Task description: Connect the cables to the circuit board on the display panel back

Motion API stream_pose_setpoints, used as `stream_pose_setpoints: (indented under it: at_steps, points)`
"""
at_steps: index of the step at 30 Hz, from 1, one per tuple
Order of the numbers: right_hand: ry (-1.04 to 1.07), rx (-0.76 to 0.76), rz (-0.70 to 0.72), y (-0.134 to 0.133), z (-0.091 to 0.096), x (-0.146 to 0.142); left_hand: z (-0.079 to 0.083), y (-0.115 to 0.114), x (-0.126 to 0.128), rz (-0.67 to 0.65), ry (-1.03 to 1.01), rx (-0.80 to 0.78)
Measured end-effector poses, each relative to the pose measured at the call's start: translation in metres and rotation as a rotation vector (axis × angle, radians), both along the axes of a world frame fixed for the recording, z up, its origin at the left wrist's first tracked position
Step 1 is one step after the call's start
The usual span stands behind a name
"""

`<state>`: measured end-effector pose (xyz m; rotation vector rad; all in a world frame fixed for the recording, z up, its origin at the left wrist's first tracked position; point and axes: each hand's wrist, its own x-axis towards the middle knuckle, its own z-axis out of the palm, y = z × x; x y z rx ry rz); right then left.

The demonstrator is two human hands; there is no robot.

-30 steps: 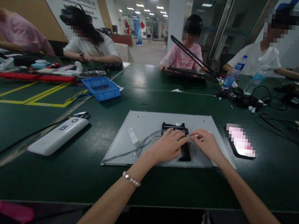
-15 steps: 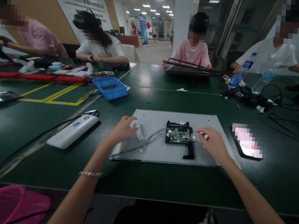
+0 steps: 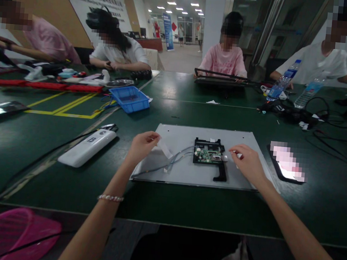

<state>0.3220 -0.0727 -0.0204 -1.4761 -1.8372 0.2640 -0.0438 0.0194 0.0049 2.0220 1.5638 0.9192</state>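
Note:
A grey metal panel (image 3: 245,138) lies flat on the green table in front of me. A small green circuit board (image 3: 207,154) sits in a black bracket near its middle, with thin wires (image 3: 173,160) running left. My left hand (image 3: 141,145) pinches a strip of white tape (image 3: 164,148) at the panel's left part and lifts it. My right hand (image 3: 248,163) hovers right of the board, fingers closed on a small white and red piece (image 3: 237,154).
A white device (image 3: 87,147) with a cable lies left of the panel, a lit phone (image 3: 285,166) to the right. A blue tray (image 3: 129,98) stands further back left. Other people work across the table, with water bottles (image 3: 282,82) and cables at the right.
Both hands left the circuit board: the left went left and took hold of the tape strip, the right drew off to the right. The board is now uncovered.

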Motion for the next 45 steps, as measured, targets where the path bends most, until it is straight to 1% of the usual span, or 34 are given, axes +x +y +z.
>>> stream_pose_setpoints:
  at_steps: [2,3,5,7,9,11,13,15,17,19,21,23,25,28,30,33,37,42,45]
  points:
    - [0.026,0.015,-0.006,0.000,0.001,-0.001,0.005,-0.008,0.008,0.030,-0.161,-0.017]
    - [0.034,0.021,-0.004,-0.001,0.002,-0.003,0.006,-0.013,0.014,0.015,-0.214,-0.032]
    - [0.025,0.028,0.010,-0.002,0.002,-0.006,0.007,-0.020,0.024,-0.036,-0.239,-0.059]
    - [-0.009,0.027,0.036,-0.003,0.002,-0.011,0.004,-0.025,0.033,-0.091,-0.143,-0.065]
    - [-0.043,0.022,0.064,-0.004,0.002,-0.014,-0.002,-0.027,0.039,-0.130,0.010,-0.042]
    - [-0.065,0.022,0.078,-0.004,0.001,-0.015,-0.008,-0.028,0.040,-0.136,0.134,0.002]
    - [-0.074,0.029,0.076,-0.004,0.001,-0.015,-0.011,-0.028,0.039,-0.113,0.214,0.045]
    - [-0.070,0.036,0.067,-0.003,0.002,-0.013,-0.010,-0.030,0.038,-0.085,0.276,0.087]
    - [-0.067,0.039,0.059,-0.003,0.002,-0.012,-0.005,-0.034,0.039,-0.061,0.327,0.158]
    - [-0.073,0.039,0.055,-0.004,0.003,-0.012,0.001,-0.042,0.044,-0.031,0.375,0.248]
    - [-0.084,0.036,0.058,-0.004,0.004,-0.012,0.007,-0.053,0.051,-0.002,0.435,0.298]
    - [-0.091,0.033,0.063,-0.004,0.004,-0.012,0.010,-0.066,0.061,0.004,0.516,0.272]
    - [-0.095,0.027,0.066,-0.004,0.004,-0.012,0.009,-0.079,0.072,0.008,0.614,0.209]
    - [-0.090,0.031,0.063,-0.004,0.004,-0.011,0.003,-0.095,0.086,0.040,0.717,0.137]
    - [-0.079,0.040,0.061,-0.004,0.004,-0.011,-0.001,-0.101,0.092,0.066,0.738,0.138]
    - [-0.065,0.052,0.054,-0.005,0.005,-0.011,-0.005,-0.105,0.096,0.084,0.737,0.154]
    - [-0.069,0.037,0.045,-0.003,0.004,-0.005,-0.006,-0.104,0.099,0.091,0.751,0.119]
    - [-0.098,-0.032,0.035,0.006,-0.009,0.013,-0.007,-0.100,0.098,0.077,0.740,0.078]
    - [-0.055,-0.063,0.043,0.010,-0.016,0.019,-0.011,-0.098,0.094,0.069,0.721,0.092]
